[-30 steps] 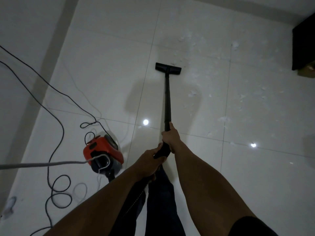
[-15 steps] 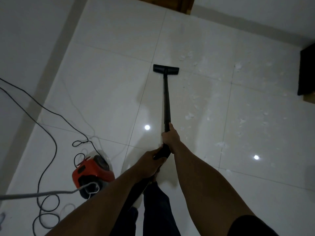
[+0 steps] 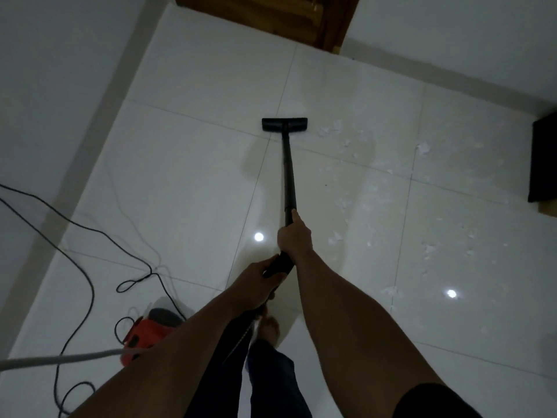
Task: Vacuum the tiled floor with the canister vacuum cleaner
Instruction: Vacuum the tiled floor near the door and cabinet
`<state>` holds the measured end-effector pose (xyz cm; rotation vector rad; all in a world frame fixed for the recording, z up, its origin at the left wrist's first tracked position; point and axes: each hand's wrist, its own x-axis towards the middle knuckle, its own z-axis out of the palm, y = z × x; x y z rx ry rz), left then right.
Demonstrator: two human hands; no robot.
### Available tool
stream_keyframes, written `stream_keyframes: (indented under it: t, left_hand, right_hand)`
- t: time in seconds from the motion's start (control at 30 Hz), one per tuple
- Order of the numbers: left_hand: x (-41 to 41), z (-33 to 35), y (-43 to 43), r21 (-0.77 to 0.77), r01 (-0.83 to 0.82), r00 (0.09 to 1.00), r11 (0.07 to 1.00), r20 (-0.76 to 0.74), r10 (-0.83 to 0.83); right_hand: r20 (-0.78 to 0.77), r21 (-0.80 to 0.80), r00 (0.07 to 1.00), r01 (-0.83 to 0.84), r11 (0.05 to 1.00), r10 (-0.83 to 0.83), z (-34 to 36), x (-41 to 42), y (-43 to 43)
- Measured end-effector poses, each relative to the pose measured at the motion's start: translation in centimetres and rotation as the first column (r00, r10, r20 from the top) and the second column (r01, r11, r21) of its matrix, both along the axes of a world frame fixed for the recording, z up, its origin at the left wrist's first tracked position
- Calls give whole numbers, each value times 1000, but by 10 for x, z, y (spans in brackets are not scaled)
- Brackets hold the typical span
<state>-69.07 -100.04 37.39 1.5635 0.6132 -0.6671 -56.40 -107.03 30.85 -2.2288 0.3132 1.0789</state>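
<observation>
A black vacuum wand point(image 3: 288, 173) runs from my hands out to its flat black floor head point(image 3: 284, 124), which lies on the white tiled floor point(image 3: 187, 182). My right hand point(image 3: 294, 236) grips the wand higher up, thumb along the tube. Just behind it, my left hand point(image 3: 256, 285) holds the wand's handle end. The red canister point(image 3: 147, 330) sits on the floor at my lower left, partly hidden by my left forearm. White scraps of debris point(image 3: 340, 203) are scattered over the tiles to the right of the wand.
A black power cord point(image 3: 90, 236) loops over the floor at left, and a grey hose point(image 3: 60, 359) crosses the lower left. A wooden door point(image 3: 265, 16) stands at the far wall. A dark cabinet point(image 3: 542, 161) is at the right edge. My bare foot point(image 3: 269, 327) is below my hands.
The floor head has been pushed farther forward toward the door and past some scraps. I have stepped forward; the canister now lies nearer my left arm and lower in view.
</observation>
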Motion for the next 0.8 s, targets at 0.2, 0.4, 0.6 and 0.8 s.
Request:
stream_keyframes:
  t: [0.2,0.4,0.6,0.8]
  left_hand:
    - [37,12,63,4,105,994,995,-10,-104]
    - [74,11,83,1,89,996,996,-14,-89]
    - [137,-2,95,-6,60,997,998,-45,-60]
    - [223,-10,102,-5,52,998,999,-25,-52]
  right_hand:
    - [-46,15,987,152,988,-151,10,32,42]
    - [-51,34,987,154,987,-152,12,69,67]
    - [-55,21,981,189,982,-188,-2,132,79]
    - [-65,35,976,210,977,-208,-17,219,88]
